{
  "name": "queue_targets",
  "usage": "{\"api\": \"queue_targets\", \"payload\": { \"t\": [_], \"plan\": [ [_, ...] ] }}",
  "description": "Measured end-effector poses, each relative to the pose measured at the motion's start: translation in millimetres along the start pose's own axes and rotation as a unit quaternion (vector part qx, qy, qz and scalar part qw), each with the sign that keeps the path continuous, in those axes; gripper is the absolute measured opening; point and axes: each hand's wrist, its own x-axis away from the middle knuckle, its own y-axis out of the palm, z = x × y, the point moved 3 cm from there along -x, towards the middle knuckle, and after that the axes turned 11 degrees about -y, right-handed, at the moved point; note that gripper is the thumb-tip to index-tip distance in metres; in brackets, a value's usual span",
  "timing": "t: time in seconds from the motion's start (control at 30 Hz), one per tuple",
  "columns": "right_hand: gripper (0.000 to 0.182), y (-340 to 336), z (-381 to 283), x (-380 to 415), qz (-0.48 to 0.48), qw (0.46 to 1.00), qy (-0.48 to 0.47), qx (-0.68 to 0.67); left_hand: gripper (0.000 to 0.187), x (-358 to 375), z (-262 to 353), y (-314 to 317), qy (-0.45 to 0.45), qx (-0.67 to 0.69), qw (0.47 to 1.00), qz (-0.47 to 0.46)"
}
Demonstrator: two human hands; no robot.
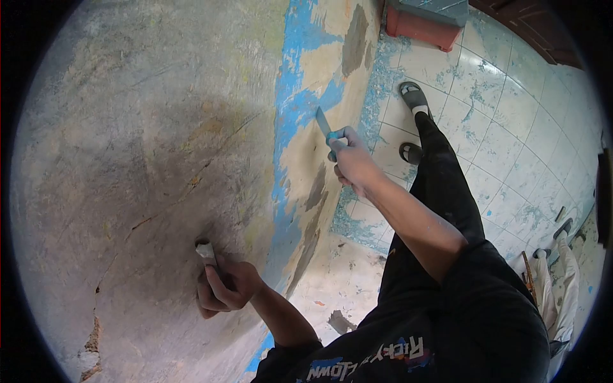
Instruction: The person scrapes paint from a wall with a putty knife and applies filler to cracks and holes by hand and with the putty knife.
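My right hand is closed around the teal handle of a putty knife. Its thin blade points up and away, the tip over the blue paint strip near the wall's corner. Lower on the left, my left hand is closed on a short, pale-ended object held close to the grey wall; its kind is not clear and its lower part is hidden in the fingers. Around the strip, bare beige plaster and ragged grey patches show where the blue coat is broken.
Blue-green paint flakes lie over the white floor tiles, thickest along the wall's foot. A red and grey box-like object stands at the top, near dark brown woodwork. At right, another person's pale trouser legs show. Cracks run across the wall.
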Motion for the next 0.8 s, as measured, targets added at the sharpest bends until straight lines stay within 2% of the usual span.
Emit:
{"api": "queue_targets", "payload": {
  "t": [0.17, 0.37, 0.47, 0.57, 0.67, 0.8],
  "plan": [
    [0.012, -8, 10, -10, 0.004, 0.999, 0.011, 0.037, 0.023, 3, -5, -2, -0.008, 0.000, 1.000, 0.007],
    [0.013, -2, 2, 1, -0.019, 1.000, 0.017, 0.004, 0.022, 0, -3, -2, 0.017, -0.008, 1.000, -0.003],
    [0.013, -10, 12, -22, 0.010, 0.999, 0.025, 0.023, 0.021, -1, -4, -3, 0.026, -0.012, 1.000, -0.007],
    [0.013, -13, 6, -19, -0.003, 0.999, 0.045, -0.031, 0.022, -1, -3, -2, 0.020, -0.014, 1.000, -0.007],
    [0.013, -14, 7, -9, -0.038, 0.999, 0.027, -0.010, 0.025, 0, -3, 0, -0.006, -0.010, 1.000, 0.017],
    [0.012, -20, 19, -36, 0.000, 1.000, 0.023, 0.007, 0.025, 1, -4, -1, -0.007, -0.015, 1.000, 0.018]
  ]
}}
